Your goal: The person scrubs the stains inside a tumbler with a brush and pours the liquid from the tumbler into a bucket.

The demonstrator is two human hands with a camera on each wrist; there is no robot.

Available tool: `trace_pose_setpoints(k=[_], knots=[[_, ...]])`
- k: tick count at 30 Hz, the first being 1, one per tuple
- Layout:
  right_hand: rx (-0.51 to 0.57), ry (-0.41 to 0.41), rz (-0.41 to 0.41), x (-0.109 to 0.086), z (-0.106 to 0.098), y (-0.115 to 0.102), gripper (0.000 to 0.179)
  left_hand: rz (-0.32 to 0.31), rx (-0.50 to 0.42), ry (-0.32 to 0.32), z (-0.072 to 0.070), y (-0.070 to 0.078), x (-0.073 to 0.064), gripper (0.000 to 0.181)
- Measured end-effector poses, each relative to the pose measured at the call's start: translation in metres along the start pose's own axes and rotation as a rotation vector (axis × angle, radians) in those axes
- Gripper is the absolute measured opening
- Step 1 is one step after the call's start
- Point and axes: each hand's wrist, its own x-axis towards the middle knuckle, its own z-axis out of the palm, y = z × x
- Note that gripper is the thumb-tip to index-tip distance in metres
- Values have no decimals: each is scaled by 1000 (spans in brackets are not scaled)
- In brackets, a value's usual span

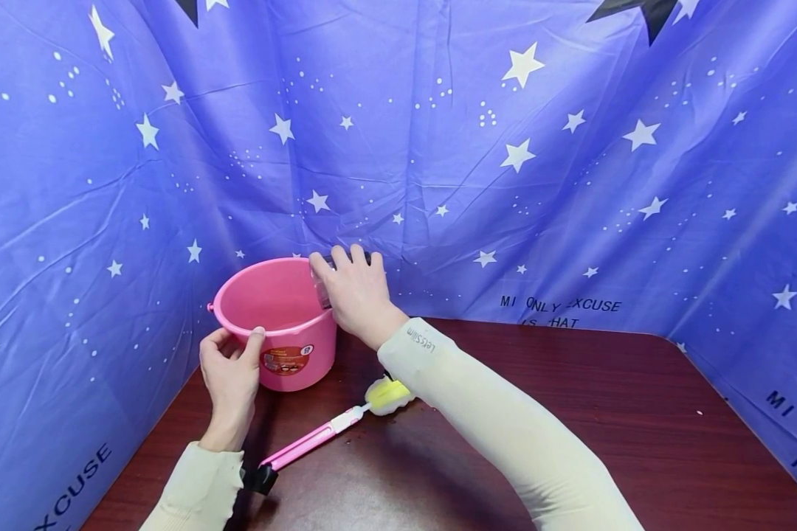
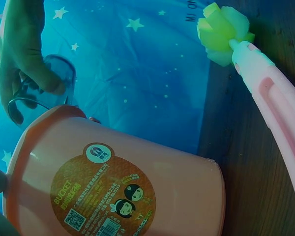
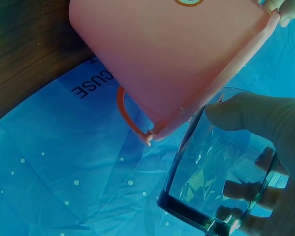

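Note:
In the head view a pink bucket point(image 1: 322, 346) stands upright on the table, an orange label on its front. My left hand point(image 1: 232, 369) grips its near left rim, the thumb on the outer side. A clear drinking glass point(image 3: 211, 162) is in my right hand point(image 1: 355, 291), thumb on one side and fingers round the other. The tilted glass has its mouth over the bucket's right rim and its thick base turned outward. In the head view the right hand covers most of the glass.
A sponge bottle brush point(image 1: 312, 442) with a pink handle and yellow head lies in front of the bucket on the dark wooden table point(image 1: 571, 413). Starry blue cloth point(image 1: 425, 184) hangs close behind the bucket and along both sides. The bucket's handle point(image 3: 125, 115) hangs at its side.

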Motion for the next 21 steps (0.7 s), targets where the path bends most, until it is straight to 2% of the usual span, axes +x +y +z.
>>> trace_pose_setpoints(k=[21], knots=[[-3,26,-16,0,2,-3,37,11,-11,-4,-1,-2,1,55]])
